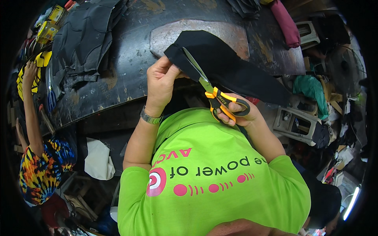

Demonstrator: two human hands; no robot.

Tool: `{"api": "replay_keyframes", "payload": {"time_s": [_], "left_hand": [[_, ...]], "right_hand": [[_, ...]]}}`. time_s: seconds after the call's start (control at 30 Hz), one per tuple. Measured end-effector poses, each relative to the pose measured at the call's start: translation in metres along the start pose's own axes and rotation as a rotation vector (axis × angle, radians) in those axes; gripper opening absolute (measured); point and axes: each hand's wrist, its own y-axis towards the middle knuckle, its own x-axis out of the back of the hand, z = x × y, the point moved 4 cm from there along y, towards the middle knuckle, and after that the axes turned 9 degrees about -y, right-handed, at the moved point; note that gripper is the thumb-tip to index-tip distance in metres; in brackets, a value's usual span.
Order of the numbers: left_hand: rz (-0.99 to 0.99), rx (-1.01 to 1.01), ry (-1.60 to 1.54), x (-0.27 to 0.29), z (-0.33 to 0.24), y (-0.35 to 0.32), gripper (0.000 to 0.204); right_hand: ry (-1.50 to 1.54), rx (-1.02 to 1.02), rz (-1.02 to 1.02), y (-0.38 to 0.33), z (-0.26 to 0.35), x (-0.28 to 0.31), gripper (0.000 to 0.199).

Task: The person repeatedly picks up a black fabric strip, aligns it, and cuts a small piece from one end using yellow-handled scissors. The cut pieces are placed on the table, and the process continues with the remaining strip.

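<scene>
A piece of black fabric (220, 51) lies over the table's near edge and trails off to the right. My left hand (162, 80) pinches its left edge between thumb and fingers. In my right hand (240, 110) are scissors with orange and black handles (215, 98), my fingers through the loops. The blades point up and to the left, one of them showing on top of the fabric close to my left fingertips. Where the other blade lies, under or along the cloth, is hard to make out.
The dark table (130, 51) carries a worn brown board (169, 33), stacked dark grey fabric pieces (84, 35) and a maroon roll (285, 23). Blue-handled scissors (51, 98) lie left, near a co-worker's hand (30, 74) on yellow pieces. A grey plastic stool (293, 126) stands right.
</scene>
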Motion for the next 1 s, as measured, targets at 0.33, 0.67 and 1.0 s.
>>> {"api": "replay_keyframes", "payload": {"time_s": [0.33, 0.67, 1.0], "left_hand": [[0.001, -0.141, 0.295, 0.001, -0.008, -0.002, 0.022], [0.015, 0.071, -0.263, -0.002, 0.012, -0.011, 0.026], [0.007, 0.043, -0.077, -0.002, 0.017, -0.015, 0.028]], "right_hand": [[-0.041, -0.027, -0.045, -0.023, 0.005, -0.022, 0.054], [0.069, 0.012, 0.011, 0.002, -0.016, -0.003, 0.066], [0.071, -0.016, -0.035, -0.016, -0.018, -0.008, 0.059]]}}
